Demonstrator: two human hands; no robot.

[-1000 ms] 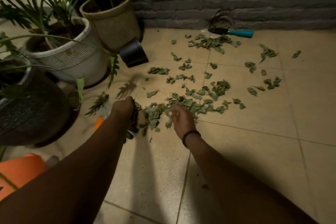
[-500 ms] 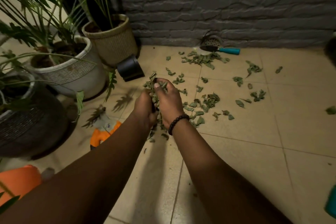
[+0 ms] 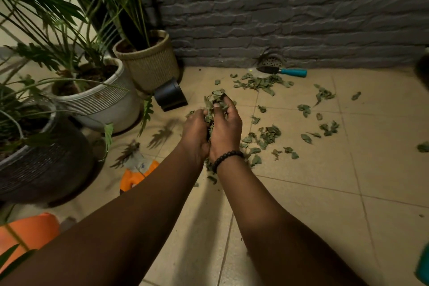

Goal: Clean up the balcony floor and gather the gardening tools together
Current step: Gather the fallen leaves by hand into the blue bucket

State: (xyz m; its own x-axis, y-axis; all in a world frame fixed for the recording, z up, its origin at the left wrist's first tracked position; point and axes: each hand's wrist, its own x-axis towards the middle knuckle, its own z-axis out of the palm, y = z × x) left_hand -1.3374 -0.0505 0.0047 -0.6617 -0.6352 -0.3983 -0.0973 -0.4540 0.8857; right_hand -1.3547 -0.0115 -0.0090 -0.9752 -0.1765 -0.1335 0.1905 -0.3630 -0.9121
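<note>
Three planters crowd your left: a dark woven pot (image 3: pixel 44 165) cut off by the frame edge, a white ribbed pot (image 3: pixel 102 102) partly screened by fronds, and a tan woven pot (image 3: pixel 151 65) against the grey brick wall (image 3: pixel 290 14). An orange object (image 3: pixel 25 232) at lower left is cropped and cannot be identified; a second orange-and-grey item (image 3: pixel 137 173) lies half hidden behind your left forearm; a teal shape at the lower right edge is too cropped to name. The tiled floor (image 3: pixel 325 204) carries scattered leaves (image 3: pixel 264 136), thickest just right of your hands and again near the wall. A black object (image 3: pixel 170 96) leans at the tan pot's base, its form unclear. A trowel (image 3: pixel 282 71) with a teal handle lies by the wall, well apart from your hands, beside a drain grille. Your left hand (image 3: pixel 195 134) and right hand (image 3: pixel 225 130), the right wearing a bead bracelet (image 3: pixel 226 157), press together, fingers curled round a bunch of leaves (image 3: pixel 214 102) raised above the floor; the palms hide most of it.
</note>
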